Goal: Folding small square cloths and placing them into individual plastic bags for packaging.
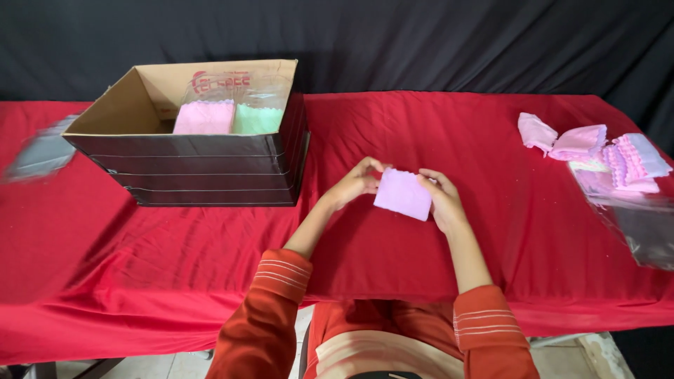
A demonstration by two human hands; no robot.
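Head view: my left hand (pixel 354 184) and right hand (pixel 441 200) pinched a folded pink cloth (pixel 403 194); box (pixel 203 133) at ten o'clock; loosening either grip risked unfolding it.

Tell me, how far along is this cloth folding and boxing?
Done: a pink cloth and a green cloth already stand folded in the cardboard box. In hand: the left hand and right hand hold a folded lilac cloth above the red table. Left: a loose pile of cloths lies at the right by a clear plastic bag.
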